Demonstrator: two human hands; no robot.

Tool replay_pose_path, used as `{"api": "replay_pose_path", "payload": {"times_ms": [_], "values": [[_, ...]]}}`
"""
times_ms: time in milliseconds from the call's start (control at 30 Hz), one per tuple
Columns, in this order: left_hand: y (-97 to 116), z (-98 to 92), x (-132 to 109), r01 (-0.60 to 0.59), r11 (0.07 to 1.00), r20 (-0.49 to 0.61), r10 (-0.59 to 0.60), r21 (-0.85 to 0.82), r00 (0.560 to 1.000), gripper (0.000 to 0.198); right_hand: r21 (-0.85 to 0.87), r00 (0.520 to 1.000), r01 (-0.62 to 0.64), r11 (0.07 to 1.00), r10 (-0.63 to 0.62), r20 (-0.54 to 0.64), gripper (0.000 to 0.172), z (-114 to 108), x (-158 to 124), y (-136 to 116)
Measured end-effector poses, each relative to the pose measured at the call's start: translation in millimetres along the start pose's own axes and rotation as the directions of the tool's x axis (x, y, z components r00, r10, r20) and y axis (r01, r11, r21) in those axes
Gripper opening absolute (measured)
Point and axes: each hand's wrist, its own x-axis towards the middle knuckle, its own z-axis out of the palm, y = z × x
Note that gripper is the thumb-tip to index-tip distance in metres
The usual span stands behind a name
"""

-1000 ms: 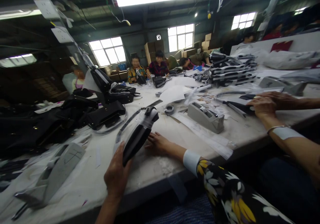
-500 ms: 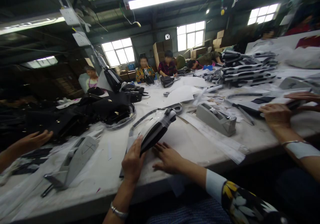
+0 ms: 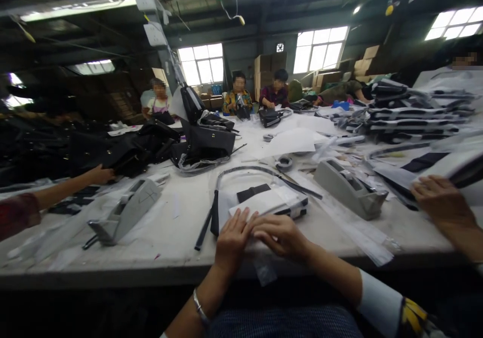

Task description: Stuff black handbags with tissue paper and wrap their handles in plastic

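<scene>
A black handbag [image 3: 298, 207], partly covered in white wrapping, lies flat on the table in front of me. Its wrapped strap [image 3: 245, 169] arches behind it. My left hand [image 3: 234, 240] rests on the bag's near edge with the fingers stretched flat. Beside it, my right hand [image 3: 283, 235] has bent fingers closed at that same edge, its fingertips touching my left hand. What lies under those fingertips is mostly hidden; a bit of white shows there.
Grey tape dispensers stand to the left [image 3: 126, 209] and right [image 3: 349, 189]. Black bags [image 3: 206, 144] lie beyond the left one, wrapped bags [image 3: 415, 114] are stacked at back right. Co-workers' hands appear at the left [image 3: 100, 174] and right [image 3: 439, 199]. The table edge [image 3: 113, 272] is near me.
The handbag, earlier tilted up in my left hand, now lies flat. My right hand has moved from the table onto its near edge. The left co-worker's hand has reached to the black bags.
</scene>
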Motion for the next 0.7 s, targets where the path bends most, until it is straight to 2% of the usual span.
{"api": "replay_pose_path", "payload": {"times_ms": [67,133,167,267,367,500,600,633,700], "values": [[5,-0.1,-3,0.019,1.000,-0.014,-0.019,-0.007,1.000,0.054,-0.047,0.981,-0.175,0.983,0.170,-0.090,0.036,-16,26,13],[6,-4.3,-4,0.009,1.000,-0.014,-0.009,-0.010,1.000,0.052,-0.124,0.913,-0.405,0.906,0.393,-0.108,0.038,-25,62,35],[6,-7.2,-5,-0.005,1.000,-0.011,0.005,-0.009,1.000,0.051,-0.160,0.878,-0.479,0.863,0.472,-0.083,0.037,-26,81,47],[9,-14.4,-9,-0.040,0.999,-0.072,0.040,0.006,0.997,0.047,-0.238,0.799,-0.574,0.784,0.599,0.045,0.029,-16,136,82],[13,-15.6,-13,-0.028,0.999,-0.129,0.032,0.030,0.991,0.046,-0.311,0.694,-0.652,0.692,0.709,0.123,0.031,11,175,105],[16,-13.0,-14,0.013,0.999,-0.147,-0.006,0.049,0.989,0.045,-0.330,0.583,-0.738,0.589,0.802,0.129,0.036,42,200,122],[17,-12.9,-11,0.033,0.999,-0.149,-0.027,0.040,0.988,0.044,-0.274,0.523,-0.790,0.549,0.836,0.168,0.034,49,206,131],[17,-13.2,-11,0.037,0.999,-0.155,-0.031,0.034,0.987,0.043,-0.239,0.511,-0.805,0.543,0.839,0.186,0.033,48,207,133],[18,-13.6,-10,0.038,0.999,-0.166,-0.034,0.023,0.986,0.043,-0.130,0.520,-0.823,0.553,0.826,0.216,0.032,44,206,136]]}}
